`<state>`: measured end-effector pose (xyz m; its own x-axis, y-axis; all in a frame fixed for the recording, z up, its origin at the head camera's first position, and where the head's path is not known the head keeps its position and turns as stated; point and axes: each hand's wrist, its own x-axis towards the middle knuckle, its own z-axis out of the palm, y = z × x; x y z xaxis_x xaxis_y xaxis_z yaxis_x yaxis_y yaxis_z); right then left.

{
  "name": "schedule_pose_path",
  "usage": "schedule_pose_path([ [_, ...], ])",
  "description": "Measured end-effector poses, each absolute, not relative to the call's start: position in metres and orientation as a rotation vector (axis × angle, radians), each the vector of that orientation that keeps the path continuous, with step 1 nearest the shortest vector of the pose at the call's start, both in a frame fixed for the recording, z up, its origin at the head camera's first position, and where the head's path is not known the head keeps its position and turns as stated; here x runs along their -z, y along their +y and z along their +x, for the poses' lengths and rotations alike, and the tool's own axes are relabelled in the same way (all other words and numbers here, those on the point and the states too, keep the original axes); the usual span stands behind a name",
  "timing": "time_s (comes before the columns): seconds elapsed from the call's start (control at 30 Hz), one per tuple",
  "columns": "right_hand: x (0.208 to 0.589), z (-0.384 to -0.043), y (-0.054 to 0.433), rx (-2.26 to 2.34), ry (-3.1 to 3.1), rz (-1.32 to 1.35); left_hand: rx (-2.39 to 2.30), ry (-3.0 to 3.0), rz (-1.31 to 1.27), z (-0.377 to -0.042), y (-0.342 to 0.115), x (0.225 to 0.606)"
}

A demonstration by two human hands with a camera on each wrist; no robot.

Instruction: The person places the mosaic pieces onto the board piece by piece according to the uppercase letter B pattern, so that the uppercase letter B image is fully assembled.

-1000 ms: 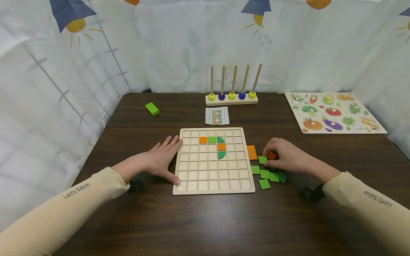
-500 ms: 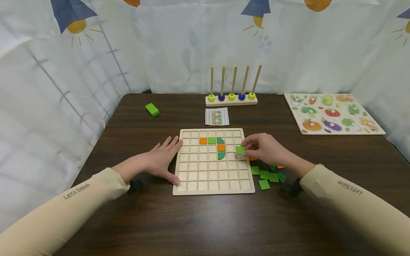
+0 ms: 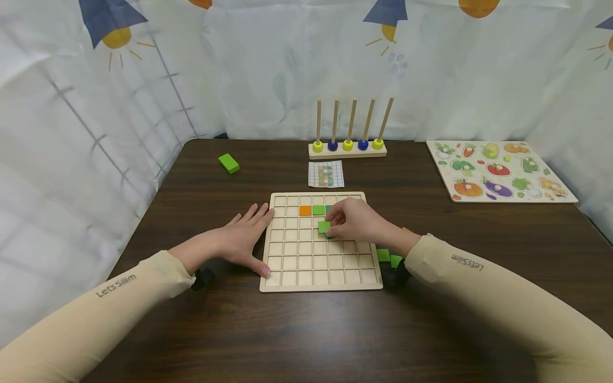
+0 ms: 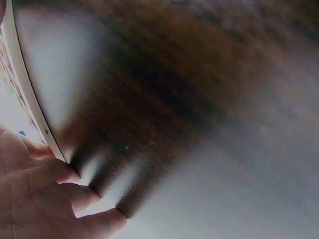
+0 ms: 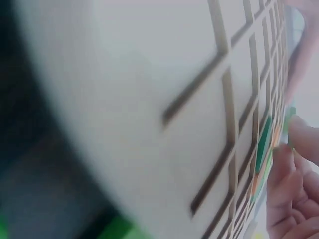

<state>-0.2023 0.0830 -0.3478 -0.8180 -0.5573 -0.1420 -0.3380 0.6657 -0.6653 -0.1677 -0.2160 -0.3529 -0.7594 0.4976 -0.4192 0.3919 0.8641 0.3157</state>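
Observation:
A wooden grid board (image 3: 297, 263) lies on the table. My left hand (image 3: 239, 239) rests at its left edge with the fingers spread and straight, touching the rim and table. In the head view my right hand (image 3: 356, 219) is over the board, pinching a light green square tile (image 3: 324, 227) between thumb and fingers. Along the board's second row sit an orange square tile (image 3: 305, 210) and another green square tile (image 3: 318, 210). A dark green piece (image 3: 328, 209) beside them is partly covered by my right hand. In the right wrist view the fingers (image 5: 284, 169) hold the tile close above the grid.
Loose green tiles (image 3: 383, 255) lie right of the board, partly hidden by my right arm. Behind it are a printed pattern card (image 3: 325, 174) and a peg stand (image 3: 347, 152). A vegetable puzzle board (image 3: 500, 171) is at the back right, a green block (image 3: 229, 163) at the back left.
My right hand picked up a green square tile from the loose pieces and carried it left over the board's middle. The left hand stayed in place.

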Motion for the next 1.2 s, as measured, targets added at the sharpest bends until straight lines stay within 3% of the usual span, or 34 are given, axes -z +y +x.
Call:
schedule_pose_path([
  [1.2, 0.350, -0.195, 0.060, 0.691, 2.647, -0.759, -0.282, 2.531, 0.645, -0.168, -0.216, 0.353],
])
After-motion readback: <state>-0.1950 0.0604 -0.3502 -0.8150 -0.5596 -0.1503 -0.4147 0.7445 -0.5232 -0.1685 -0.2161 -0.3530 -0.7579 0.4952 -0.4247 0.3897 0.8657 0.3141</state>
